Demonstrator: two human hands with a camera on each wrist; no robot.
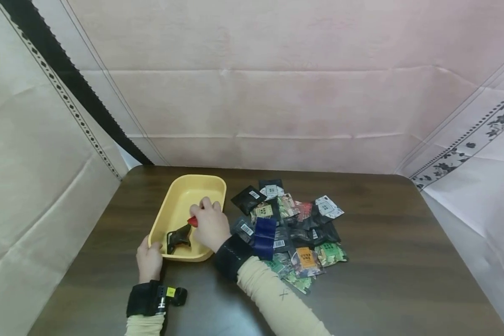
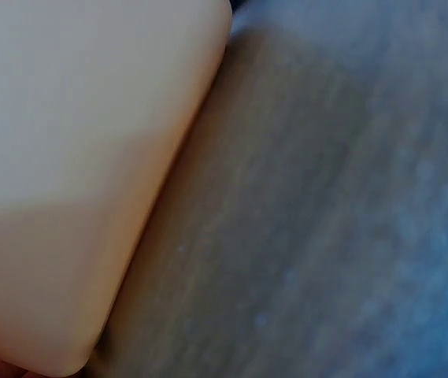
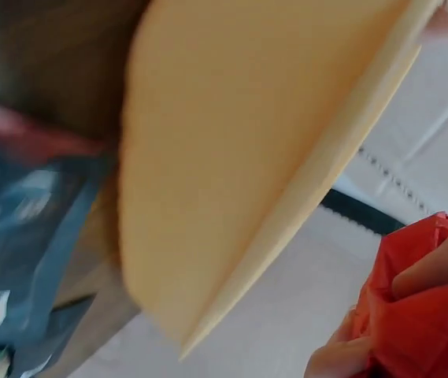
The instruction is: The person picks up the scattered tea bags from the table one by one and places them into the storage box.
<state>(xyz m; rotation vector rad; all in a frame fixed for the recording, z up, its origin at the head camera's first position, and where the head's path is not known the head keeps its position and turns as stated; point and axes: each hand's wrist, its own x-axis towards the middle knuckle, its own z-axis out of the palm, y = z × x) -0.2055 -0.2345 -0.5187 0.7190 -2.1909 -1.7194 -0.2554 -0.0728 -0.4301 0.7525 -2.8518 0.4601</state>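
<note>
— What's in front of you, biggest first?

— Your dark wooden counter (image 1: 382, 261) carries it all. On it stands the yellow tray (image 1: 180, 196), and just right of your right fingers lies a loose pile of packets (image 1: 291, 228), overlapping one another.

— Where are your hands?

— Your left hand (image 1: 149, 261) rests at the tray's near left corner, fingers curled on the rim. The left wrist view shows only the tray's outer wall (image 2: 74, 181) against the counter (image 2: 326, 220), so how firmly you grip it I cannot tell. Your right hand (image 1: 210, 224) is over the tray's near right part.

— And the smaller things?

— Your right fingers (image 3: 436, 272) are closed around a red packet (image 3: 412, 315), pinching it; a bit of red pokes out left of those fingers. Just left of them, inside the tray, lies a dark packet (image 1: 178, 237).
</note>
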